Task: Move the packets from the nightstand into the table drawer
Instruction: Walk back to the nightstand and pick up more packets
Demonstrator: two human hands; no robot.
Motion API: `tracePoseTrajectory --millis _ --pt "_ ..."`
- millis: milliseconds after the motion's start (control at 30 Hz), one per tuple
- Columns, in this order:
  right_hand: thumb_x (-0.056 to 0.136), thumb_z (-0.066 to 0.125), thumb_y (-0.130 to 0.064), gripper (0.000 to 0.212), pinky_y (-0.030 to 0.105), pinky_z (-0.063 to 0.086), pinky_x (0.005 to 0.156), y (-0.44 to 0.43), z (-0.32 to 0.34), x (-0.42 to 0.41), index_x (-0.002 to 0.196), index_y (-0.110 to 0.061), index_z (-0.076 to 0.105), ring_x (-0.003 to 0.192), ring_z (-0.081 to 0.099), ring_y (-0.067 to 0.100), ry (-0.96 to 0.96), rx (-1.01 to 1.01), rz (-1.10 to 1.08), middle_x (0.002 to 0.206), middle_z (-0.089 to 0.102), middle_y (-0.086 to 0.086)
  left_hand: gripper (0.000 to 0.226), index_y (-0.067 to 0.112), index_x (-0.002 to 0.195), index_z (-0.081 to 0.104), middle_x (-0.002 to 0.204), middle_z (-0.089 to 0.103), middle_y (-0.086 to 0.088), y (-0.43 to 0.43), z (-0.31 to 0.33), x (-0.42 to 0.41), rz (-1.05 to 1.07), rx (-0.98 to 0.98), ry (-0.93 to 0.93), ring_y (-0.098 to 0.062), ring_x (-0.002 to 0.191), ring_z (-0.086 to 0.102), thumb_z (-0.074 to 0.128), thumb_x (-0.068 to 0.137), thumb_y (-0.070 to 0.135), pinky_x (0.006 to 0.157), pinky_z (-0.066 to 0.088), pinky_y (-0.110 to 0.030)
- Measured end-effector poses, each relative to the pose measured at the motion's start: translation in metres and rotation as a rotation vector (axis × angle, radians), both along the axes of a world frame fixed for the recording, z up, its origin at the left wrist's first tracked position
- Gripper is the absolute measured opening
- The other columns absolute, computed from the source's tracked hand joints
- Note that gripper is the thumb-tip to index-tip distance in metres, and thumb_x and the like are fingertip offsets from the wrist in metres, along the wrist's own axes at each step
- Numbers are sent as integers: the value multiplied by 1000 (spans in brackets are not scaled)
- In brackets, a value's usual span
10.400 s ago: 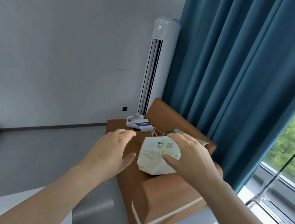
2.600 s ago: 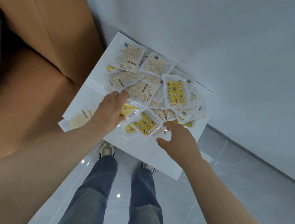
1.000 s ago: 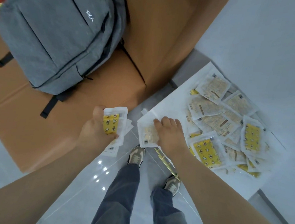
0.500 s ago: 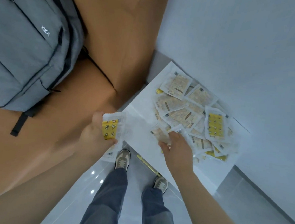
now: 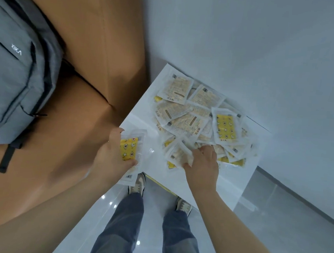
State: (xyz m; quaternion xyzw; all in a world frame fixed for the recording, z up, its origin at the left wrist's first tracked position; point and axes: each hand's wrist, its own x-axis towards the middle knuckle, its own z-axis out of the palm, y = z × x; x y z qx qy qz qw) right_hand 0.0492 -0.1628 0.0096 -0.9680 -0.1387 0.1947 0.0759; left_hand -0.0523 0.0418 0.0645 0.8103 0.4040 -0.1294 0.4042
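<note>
Several clear packets (image 5: 195,116), some yellow-printed, some beige, lie in a loose heap on the white nightstand (image 5: 229,184) against the wall. My left hand (image 5: 113,158) is at the nightstand's left edge, shut on a small stack of packets (image 5: 132,150) with a yellow one on top. My right hand (image 5: 203,165) rests on the near side of the heap, fingers curled around a beige packet (image 5: 177,154) that still lies among the others. One yellow packet (image 5: 225,126) sits face up on the right of the heap.
A brown bed (image 5: 61,129) with a tall headboard stands left of the nightstand, and a grey backpack (image 5: 11,68) lies on it. The white wall (image 5: 269,54) is right behind the nightstand. My legs and shoes (image 5: 138,184) are on the grey tiled floor below.
My left hand with its stack has moved right, up to the nightstand's edge. My right hand has closed on a beige packet at the near side of the heap.
</note>
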Motion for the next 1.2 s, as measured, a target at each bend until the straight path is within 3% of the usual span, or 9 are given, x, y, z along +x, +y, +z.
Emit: tracePoseTrajectory --millis 133,267,367,467,600,800,933,1067,1200 --pt "60 86 -27 52 39 43 74 7 -11 -4 101 -11 57 83 59 28 -93 -42 -25 91 58 6 76 23 123 32 96 58 0 -2 -4 -1 -17 9 2 -23 86 59 82 67 10 68 51 -34" --pt "65 77 -16 42 37 36 72 8 -16 -8 101 -12 56 74 59 27 -58 -22 15 79 61 1 78 24 123 32 98 60 -3 -2 -5 2 -15 16 16 -26 88 61 83 66 10 74 55 -45" --pt "57 76 -9 34 34 37 65 6 -19 -12 88 -16 65 71 56 26 -74 -16 34 78 59 2 79 24 124 31 99 59 -2 -4 -5 5 -18 13 14 -26 88 61 83 66 11 74 55 -45" --pt "48 82 -7 45 35 43 60 5 -21 -12 88 -13 64 73 57 28 -127 -7 24 82 57 5 78 25 124 31 98 59 -2 -5 -3 8 -18 1 7 -24 87 61 82 67 11 73 56 -44" --pt "56 84 -12 58 36 44 67 9 -21 -8 108 -13 60 80 62 25 -108 -24 13 93 63 3 78 25 123 31 96 60 -1 -4 -2 14 -23 12 0 -23 86 62 83 66 12 72 56 -45" --pt "76 64 -10 33 37 37 84 14 -20 3 108 -13 56 101 55 26 45 -66 59 108 56 5 77 27 121 31 96 59 2 -2 -2 16 -17 10 14 -21 85 62 83 67 12 71 57 -43" --pt "67 71 -6 32 37 41 75 13 -20 0 97 -11 60 90 58 29 -1 -32 52 96 60 7 77 27 122 30 97 59 0 -3 -2 16 -12 15 19 -23 85 63 82 67 11 70 57 -45" --pt "79 62 -14 29 34 35 75 8 -11 0 106 -18 53 87 60 24 86 9 90 95 62 -1 77 25 123 30 96 59 -1 -4 -1 17 -14 20 16 -24 84 62 82 68 10 69 57 -45" --pt "79 59 -16 22 28 36 63 3 6 7 100 -18 62 81 58 19 154 111 12 92 59 -3 75 26 120 31 99 59 -1 -6 3 20 -2 3 6 -23 86 62 82 68 10 70 57 -44"
